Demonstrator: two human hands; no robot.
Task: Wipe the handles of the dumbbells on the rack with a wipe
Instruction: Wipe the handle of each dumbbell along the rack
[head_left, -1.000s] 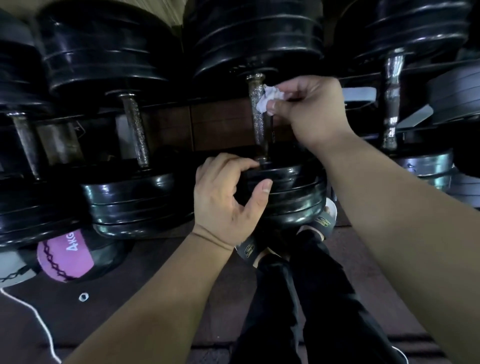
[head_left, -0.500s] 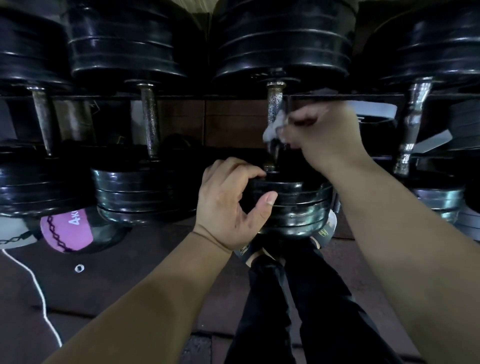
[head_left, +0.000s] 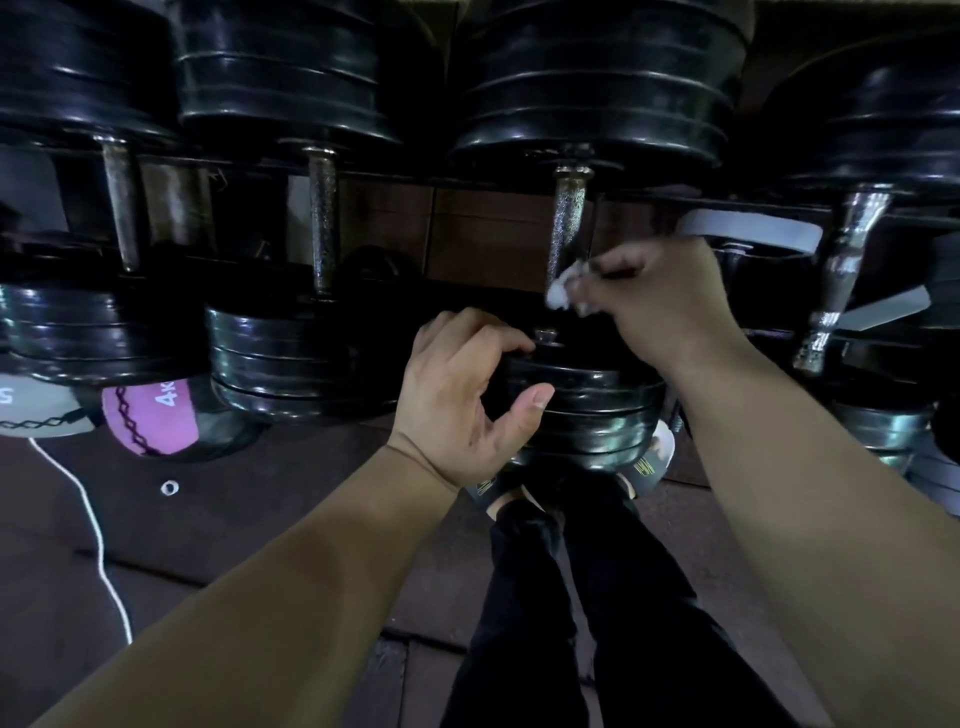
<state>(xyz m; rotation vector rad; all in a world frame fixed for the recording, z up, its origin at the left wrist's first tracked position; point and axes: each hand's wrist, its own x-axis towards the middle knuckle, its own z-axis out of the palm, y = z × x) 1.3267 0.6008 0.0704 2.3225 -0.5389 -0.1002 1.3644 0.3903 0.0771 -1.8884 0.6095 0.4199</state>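
The wipe (head_left: 563, 291) is sitting small and crumpled against the lower part of the knurled dumbbell handle (head_left: 569, 218), at about one o'clock from the view's centre. The fingers of the right hand (head_left: 660, 296) are pinching it. It is looking soft, light and easily bunched, so it is probably needing firm pressure round the bar rather than a loose dab, and the rough knurling is likely to be snagging thin tissue.

The handle is rigid steel, and the dumbbell is judged very heavy. The left hand (head_left: 457, 395), at seven o'clock of the wipe, is bracing its stacked black plates (head_left: 587, 410), fingers curling over their top edge and thumb pressing on the side. The best place for wiping is appearing to be mid-bar, between the two plate stacks.

The right hand is hiding most of the wipe and the bar's lower end. The rack (head_left: 649, 200) is disappearing into darkness. The neighbouring handles (head_left: 322, 218) at ten o'clock are too dim to judge clean or dirty.
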